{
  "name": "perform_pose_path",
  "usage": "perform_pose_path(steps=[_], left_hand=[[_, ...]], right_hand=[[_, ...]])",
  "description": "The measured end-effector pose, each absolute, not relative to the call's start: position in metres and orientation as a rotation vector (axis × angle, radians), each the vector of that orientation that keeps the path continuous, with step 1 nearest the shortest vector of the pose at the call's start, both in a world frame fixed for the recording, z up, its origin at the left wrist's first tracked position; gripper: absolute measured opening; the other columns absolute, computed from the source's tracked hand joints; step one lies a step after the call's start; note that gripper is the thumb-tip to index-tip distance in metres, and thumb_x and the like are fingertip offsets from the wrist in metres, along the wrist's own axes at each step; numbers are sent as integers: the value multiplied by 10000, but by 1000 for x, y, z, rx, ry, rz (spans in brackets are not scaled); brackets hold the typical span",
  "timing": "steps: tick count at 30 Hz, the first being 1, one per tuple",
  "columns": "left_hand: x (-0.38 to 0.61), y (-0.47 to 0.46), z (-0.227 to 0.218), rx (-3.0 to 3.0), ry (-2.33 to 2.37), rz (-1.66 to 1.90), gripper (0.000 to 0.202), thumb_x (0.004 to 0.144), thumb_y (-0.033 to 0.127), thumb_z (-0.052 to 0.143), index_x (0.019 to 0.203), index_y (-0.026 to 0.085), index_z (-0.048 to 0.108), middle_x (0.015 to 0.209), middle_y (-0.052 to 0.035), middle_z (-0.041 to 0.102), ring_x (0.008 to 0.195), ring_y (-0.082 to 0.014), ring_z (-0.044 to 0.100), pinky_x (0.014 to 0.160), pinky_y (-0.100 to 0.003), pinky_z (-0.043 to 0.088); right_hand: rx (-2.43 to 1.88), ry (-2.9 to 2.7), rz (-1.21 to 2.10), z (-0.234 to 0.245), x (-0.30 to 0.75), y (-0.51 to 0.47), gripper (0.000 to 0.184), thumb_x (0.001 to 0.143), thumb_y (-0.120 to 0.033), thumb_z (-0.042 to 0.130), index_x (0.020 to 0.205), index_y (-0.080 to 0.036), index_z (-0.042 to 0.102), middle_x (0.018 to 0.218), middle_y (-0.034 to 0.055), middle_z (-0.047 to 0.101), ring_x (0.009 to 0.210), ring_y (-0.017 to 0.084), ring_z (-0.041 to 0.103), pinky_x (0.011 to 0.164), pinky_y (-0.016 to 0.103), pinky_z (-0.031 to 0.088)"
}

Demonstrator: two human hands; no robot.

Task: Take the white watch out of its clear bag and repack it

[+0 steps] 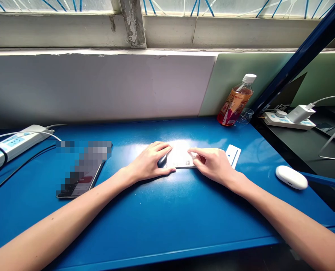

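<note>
A white, flat rectangular piece (180,154) with a small printed square code lies on the blue table between my hands. My left hand (150,162) grips its left end, fingers at the far corner and thumb at the near one. Within the curve of that hand a small dark rounded shape (162,162) shows; what it is I cannot make out. At the right end, my right hand (212,162) is closed, with the index finger and thumb at the edge. Partly behind my right hand lies a white card-like piece (233,155) with a dark line.
A phone (84,177), partly pixelated, lies left of my left forearm. Power strips (20,141) with cables stand at far left and right. A drink bottle (236,101) leans by the wall, a clear cup (245,116) beside it. A white oval case (291,177) sits at right.
</note>
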State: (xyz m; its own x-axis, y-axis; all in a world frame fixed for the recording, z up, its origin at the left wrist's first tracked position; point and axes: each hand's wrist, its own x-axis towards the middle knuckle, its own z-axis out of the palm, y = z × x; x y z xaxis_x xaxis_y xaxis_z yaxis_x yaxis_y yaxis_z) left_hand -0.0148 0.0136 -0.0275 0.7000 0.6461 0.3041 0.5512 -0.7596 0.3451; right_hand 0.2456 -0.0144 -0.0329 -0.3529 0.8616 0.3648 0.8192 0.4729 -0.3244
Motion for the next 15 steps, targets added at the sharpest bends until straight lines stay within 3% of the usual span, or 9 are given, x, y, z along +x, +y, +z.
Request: perform_pose_path(steps=[15], left_hand=[[-13, 13, -25, 2667, 962, 612, 583, 829, 542, 697, 1267, 162, 635, 1275, -175, 639, 1185, -347, 576, 998, -497, 492]], right_hand=[[-1409, -2090, 307, -28, 240, -17, 345, 791, -170, 524, 1020, -214, 779, 647, 23, 718, 527, 178, 613, 545, 293, 440]])
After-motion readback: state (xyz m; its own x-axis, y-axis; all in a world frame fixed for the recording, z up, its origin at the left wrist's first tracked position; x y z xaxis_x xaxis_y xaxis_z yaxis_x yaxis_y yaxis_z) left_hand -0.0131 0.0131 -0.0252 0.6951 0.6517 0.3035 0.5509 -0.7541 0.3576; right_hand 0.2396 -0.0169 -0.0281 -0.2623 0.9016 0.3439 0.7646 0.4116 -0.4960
